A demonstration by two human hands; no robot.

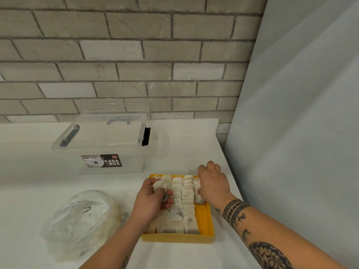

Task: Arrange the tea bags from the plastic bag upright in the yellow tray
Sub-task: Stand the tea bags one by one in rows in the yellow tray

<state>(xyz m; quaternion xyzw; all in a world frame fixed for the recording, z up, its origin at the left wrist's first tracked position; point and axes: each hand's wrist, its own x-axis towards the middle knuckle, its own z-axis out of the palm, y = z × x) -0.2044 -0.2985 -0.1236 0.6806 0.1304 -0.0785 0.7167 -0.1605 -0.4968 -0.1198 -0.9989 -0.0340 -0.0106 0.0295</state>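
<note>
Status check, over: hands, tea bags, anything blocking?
Left hand grips a few tea bags over yellow tray. Right hand rests on right row, grip unclear. Near end of that row unfilled. Nothing blocking.

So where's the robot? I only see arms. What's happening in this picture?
There's no robot here, just a person. The camera sits on their head and looks down, so you see their two arms as if they were your own.

They work at a white counter. In the middle is a yellow tray with tea bags standing up in rows. The row on the right isn't full yet, so you can see bare yellow there.

The left hand holds one tea bag over the left side of the tray. The right hand rests on the right-hand row, but its fingertips are hidden.

A crumpled plastic bag lies to the left, and a clear box stands behind it by the brick wall.
</note>
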